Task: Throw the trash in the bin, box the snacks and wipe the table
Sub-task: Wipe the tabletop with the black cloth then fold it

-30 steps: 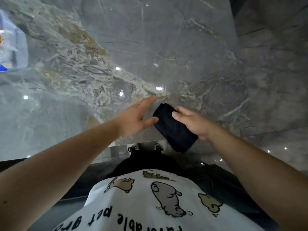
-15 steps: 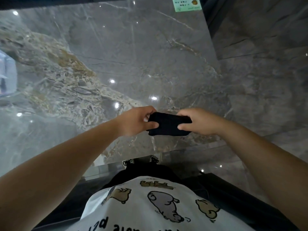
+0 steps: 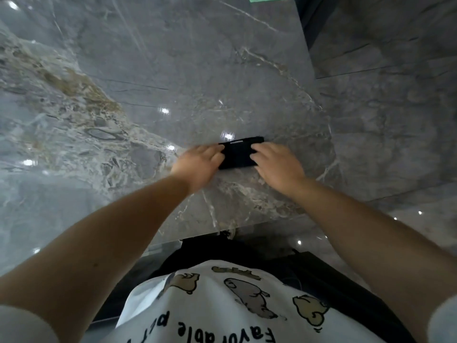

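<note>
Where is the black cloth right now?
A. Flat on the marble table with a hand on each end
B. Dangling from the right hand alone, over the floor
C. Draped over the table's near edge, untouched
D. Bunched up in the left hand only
A: the black cloth lies folded on the marble table, with the left hand on its left end and the right hand on its right end.

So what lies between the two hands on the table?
In the head view, the folded black cloth lies on the marble table between left hand and right hand.

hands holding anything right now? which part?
Both on the folded black cloth, lying on the table: left hand on its left end, right hand on its right end.
</note>
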A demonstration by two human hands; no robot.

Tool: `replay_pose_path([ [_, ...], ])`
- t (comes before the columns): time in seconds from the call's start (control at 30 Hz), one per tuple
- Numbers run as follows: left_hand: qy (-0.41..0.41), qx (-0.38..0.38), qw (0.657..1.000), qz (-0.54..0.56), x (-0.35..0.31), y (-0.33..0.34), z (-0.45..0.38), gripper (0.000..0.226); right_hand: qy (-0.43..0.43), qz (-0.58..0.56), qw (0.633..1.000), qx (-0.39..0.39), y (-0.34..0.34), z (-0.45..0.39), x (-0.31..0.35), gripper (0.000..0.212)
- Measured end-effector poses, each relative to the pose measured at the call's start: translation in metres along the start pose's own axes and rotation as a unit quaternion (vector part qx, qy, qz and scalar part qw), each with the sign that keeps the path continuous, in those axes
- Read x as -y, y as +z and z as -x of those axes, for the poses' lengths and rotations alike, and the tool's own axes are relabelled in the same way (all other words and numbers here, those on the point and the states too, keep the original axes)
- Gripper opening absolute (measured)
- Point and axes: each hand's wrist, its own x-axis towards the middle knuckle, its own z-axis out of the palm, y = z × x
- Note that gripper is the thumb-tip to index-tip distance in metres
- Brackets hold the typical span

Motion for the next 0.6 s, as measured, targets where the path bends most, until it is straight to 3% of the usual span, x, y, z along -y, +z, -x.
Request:
replay_pose_path([
  [0.17, -0.013, 0.064, 0.996, -0.066, -0.014, 0.036, 0.046, 0.073, 0.005, 0.041, 0.997, 0.06, 0.031, 0.049, 0.011, 0.061],
  [0.4, -0.015, 0.075, 0.992, -0.102, -0.016, 0.031, 0.046, 0.073, 0.014, 0.052, 0.993, 0.102, 0.023, 0.047, 0.016, 0.064],
  [0.6, -0.037, 0.083, 0.994, -0.066, -0.022, 0.016, 0.049, 0.068, 0.037, 0.019, 0.997, 0.061, 0.006, 0.04, 0.024, 0.052],
])
